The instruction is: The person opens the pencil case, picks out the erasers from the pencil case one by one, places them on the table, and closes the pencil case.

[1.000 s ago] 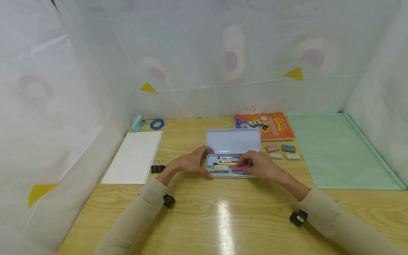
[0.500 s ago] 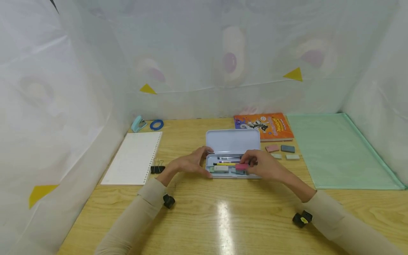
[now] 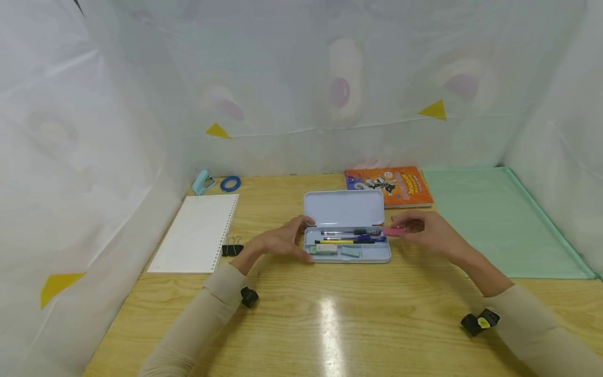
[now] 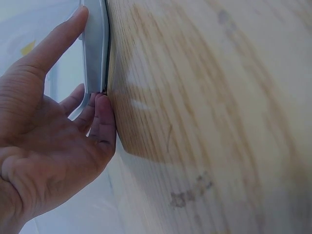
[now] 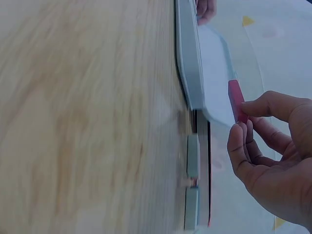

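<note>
A pale blue pencil case (image 3: 344,208) lies with its lid raised. My left hand (image 3: 281,240) holds its left end, thumb at the front edge and fingers at the back corner; the left wrist view shows the thumb on the case wall (image 4: 95,53). My right hand (image 3: 431,235) pinches a pink eraser (image 5: 236,100) between thumb and fingertips, just past the case's right end. Inside the case are two pens (image 3: 350,232), a yellow and black pencil (image 3: 346,242), a white eraser (image 3: 326,249) and a small light blue eraser (image 3: 350,252).
Two pale erasers (image 5: 193,156) show on the table in the right wrist view, hidden by my hand from above. An orange book (image 3: 410,188) and green mesh pouch (image 3: 509,225) lie right. Left are a notepad (image 3: 195,233), binder clip (image 3: 232,250), stapler (image 3: 203,182) and blue ring (image 3: 230,183).
My right hand has lifted the pink eraser out of the pencil case and carried it right, beyond the case's edge. The left hand has stayed at the case's left end.
</note>
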A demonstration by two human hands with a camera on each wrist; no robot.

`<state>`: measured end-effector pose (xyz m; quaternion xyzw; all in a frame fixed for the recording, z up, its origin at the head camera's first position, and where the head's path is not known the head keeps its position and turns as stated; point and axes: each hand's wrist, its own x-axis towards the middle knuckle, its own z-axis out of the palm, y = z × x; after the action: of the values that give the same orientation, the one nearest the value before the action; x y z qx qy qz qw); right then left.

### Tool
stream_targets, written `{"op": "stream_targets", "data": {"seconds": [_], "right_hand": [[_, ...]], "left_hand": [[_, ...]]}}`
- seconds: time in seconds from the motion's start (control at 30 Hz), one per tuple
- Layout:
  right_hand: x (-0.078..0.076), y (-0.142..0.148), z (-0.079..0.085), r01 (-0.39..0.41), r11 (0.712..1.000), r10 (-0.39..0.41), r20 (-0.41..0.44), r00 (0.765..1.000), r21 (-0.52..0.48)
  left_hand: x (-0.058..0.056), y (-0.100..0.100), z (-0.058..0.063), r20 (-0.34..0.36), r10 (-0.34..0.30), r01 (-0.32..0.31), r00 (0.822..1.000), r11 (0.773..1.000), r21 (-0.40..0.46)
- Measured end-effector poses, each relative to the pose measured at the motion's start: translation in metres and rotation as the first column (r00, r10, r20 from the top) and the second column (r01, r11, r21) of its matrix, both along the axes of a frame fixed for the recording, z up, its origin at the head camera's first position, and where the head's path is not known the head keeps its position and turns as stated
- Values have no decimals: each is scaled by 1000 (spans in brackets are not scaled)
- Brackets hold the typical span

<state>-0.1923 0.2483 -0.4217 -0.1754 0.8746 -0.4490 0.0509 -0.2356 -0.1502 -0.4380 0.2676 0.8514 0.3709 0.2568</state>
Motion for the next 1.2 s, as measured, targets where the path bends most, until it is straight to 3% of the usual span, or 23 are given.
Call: {"op": "stream_targets", "data": {"seconds": [0.47, 0.97, 1.2], "right_hand": [[-1, 25, -9, 28, 980, -30, 9, 1000, 195], [-1, 32, -17, 2, 980, 6, -41, 999, 200], [0, 34, -11, 32, 981, -31, -8, 999, 192]], "left_hand": [[-1, 0, -3, -13, 1, -1, 1000, 1000, -18], [-1, 0, -3, -15, -5, 5, 1000, 1000, -12], [-1, 0, -2, -15, -6, 6, 1000, 1000, -10]]}}
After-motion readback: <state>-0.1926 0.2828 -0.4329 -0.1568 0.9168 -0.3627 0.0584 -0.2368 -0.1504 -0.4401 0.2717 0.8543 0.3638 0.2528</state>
